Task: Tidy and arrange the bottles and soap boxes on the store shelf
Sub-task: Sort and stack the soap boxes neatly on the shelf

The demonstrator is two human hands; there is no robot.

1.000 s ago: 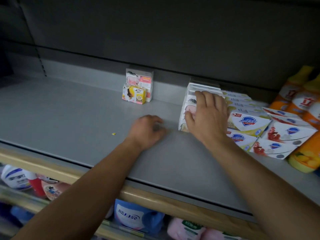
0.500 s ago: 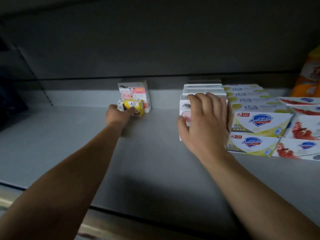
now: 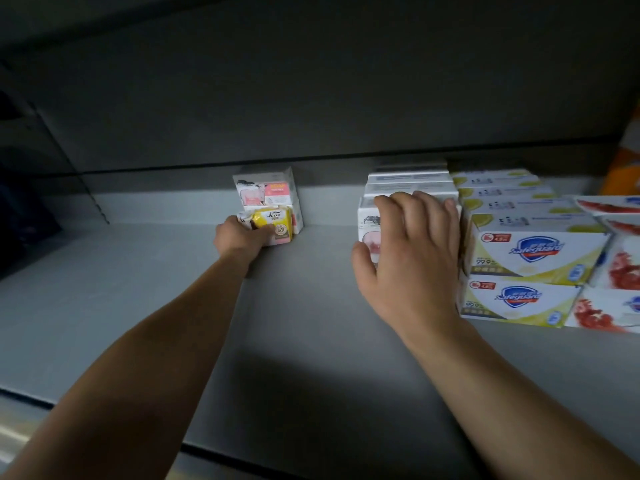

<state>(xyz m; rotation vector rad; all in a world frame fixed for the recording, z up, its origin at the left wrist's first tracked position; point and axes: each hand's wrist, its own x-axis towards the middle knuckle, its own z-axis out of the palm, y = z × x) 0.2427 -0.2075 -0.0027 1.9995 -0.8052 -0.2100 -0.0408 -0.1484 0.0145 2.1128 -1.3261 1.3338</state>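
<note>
Grey metal shelf (image 3: 145, 306), dim light. Landmark for all places: the stack of white soap boxes (image 3: 408, 188) at mid-shelf.

Largest group: yellow-and-white Safeguard boxes (image 3: 533, 254), two high and several rows deep, touching the white stack on its right. Past them, red-printed Safeguard boxes (image 3: 620, 268), also stacked. Far right of the stack, against the back, part of an orange bottle (image 3: 623, 168), mostly cut off by the frame edge.

Well left of the white stack, near the back wall: a tall white-and-pink soap box (image 3: 268, 192) standing upright, and in front of it a small yellow soap box (image 3: 273, 225), apart from every other row. Judged a stray pair, to be pulled over to the main rows.

Right hand (image 3: 408, 268) lies over the front and top of the white stack, fingers spread and bent over the top edge, thumb on the left face; likely steadying the stack so it stays flush against the Safeguard row. Left hand (image 3: 242, 237), arm fully stretched, fingers wrapped on the yellow box's left end, grasping it.

Against half a second earlier: left hand has closed further onto the yellow box, which sits slightly turned; right hand unchanged on the stack. A second earlier, the left hand rested on the bare shelf just left of the stack.
</note>
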